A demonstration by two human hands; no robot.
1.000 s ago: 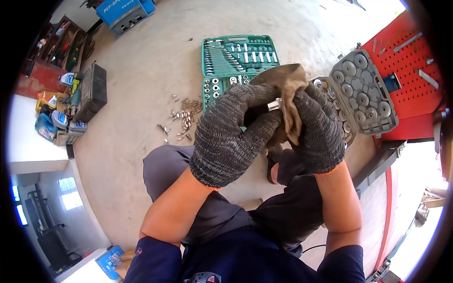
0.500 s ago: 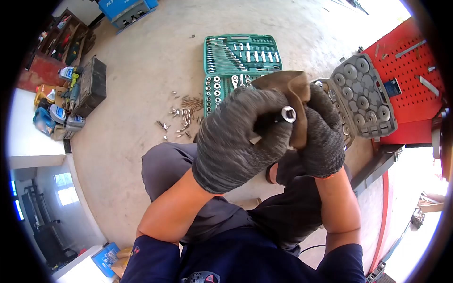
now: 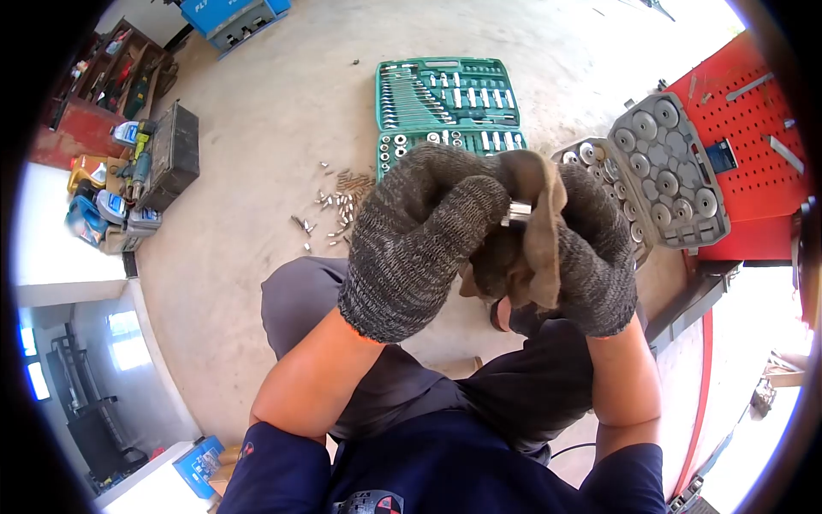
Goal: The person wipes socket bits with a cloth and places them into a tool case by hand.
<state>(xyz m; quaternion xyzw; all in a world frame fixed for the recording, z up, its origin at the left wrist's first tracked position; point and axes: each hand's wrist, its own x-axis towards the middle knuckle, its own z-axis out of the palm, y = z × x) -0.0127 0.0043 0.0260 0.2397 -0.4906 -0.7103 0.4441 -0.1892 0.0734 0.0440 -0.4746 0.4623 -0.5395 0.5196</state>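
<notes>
Both hands wear dark grey knitted gloves and meet in front of my chest. My left hand [image 3: 419, 244] is closed, pinching a small silver socket [image 3: 517, 214] between thumb and fingers; part of the socket is hidden. A crumpled brown rag [image 3: 544, 244] lies against the socket's right end. Wrapped round the rag's right side is my right hand [image 3: 597, 257], its fingers closed. Beyond the hands an open green tool case [image 3: 445, 129] lies on the floor, holding wrenches and sockets. Loose sockets and bits [image 3: 341, 206] are scattered to its left.
An open grey case [image 3: 670, 176] of round metal caps lies at right, beside a red perforated panel [image 3: 741, 128]. A black toolbox [image 3: 174, 158] and several bottles [image 3: 111, 206] stand at left. A blue box [image 3: 227, 19] is at the far left. My bent knees flank the work.
My left hand has turned, so the socket now shows from its side instead of its open end. The rag has shifted and hangs lower between the hands. The view has moved slightly.
</notes>
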